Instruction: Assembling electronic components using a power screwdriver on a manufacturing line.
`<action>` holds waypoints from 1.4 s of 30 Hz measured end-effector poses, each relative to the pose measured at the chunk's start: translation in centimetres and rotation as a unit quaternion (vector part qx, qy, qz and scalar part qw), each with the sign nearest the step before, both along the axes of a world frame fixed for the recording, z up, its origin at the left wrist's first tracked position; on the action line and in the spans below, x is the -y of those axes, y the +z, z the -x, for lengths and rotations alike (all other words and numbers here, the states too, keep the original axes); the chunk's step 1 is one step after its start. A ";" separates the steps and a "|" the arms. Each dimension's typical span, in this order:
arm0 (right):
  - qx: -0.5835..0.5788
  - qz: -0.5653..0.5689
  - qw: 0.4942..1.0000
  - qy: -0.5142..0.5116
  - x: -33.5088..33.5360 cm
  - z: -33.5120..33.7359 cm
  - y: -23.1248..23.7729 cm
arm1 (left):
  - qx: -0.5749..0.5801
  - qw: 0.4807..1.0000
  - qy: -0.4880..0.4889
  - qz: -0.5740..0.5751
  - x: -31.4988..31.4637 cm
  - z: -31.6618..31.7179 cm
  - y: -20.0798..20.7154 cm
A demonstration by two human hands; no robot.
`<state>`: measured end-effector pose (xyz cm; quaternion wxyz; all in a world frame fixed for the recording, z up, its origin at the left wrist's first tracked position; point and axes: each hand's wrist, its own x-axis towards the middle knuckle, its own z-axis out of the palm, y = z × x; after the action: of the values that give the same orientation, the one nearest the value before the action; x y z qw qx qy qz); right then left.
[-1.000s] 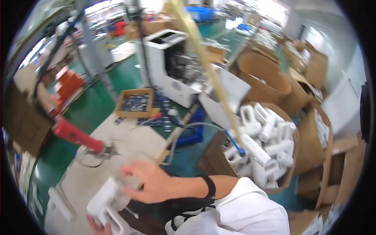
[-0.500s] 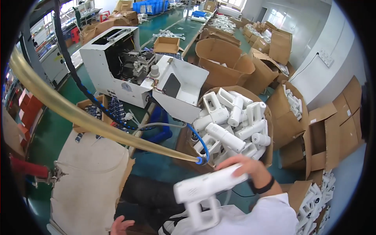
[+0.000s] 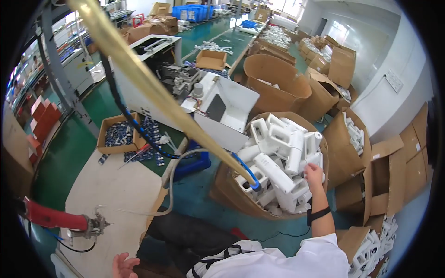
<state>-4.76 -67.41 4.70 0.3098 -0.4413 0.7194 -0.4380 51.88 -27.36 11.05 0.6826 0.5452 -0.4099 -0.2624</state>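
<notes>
My right hand [image 3: 314, 173] reaches into a large round-sided cardboard box [image 3: 232, 194] heaped with white plastic housings [image 3: 282, 148]. Its fingers rest on the top of the pile beside a long white gun-shaped housing [image 3: 277, 180]; whether they grip anything is hidden. A black band sits on that wrist. My left hand [image 3: 123, 266] shows at the lower edge with fingers apart, holding nothing, just off the beige worktable [image 3: 111, 194].
A red-handled tool [image 3: 53, 217] hangs over the table's left. A cardboard tray of small blue parts [image 3: 118, 134] sits at its far end. A yellowish tube [image 3: 153, 88] and blue hose [image 3: 241, 167] cross overhead. A white machine [image 3: 148, 69] stands behind, with more open boxes [image 3: 352, 139] at right.
My right hand carried the long white housing from the table over to the box, where it now lies on the pile. My view swung right. My left hand dropped to the lower edge.
</notes>
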 end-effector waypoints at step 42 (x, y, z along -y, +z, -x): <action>0.399 0.167 0.673 0.600 -18.9 -64.2 19.0 | 0.424 0.722 0.100 -0.537 3.9 -15.0 3.1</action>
<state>59.43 -48.54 23.73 0.6846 -0.6057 0.0228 -0.4048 66.88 -31.23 14.10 0.0530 0.9128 -0.3898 -0.1100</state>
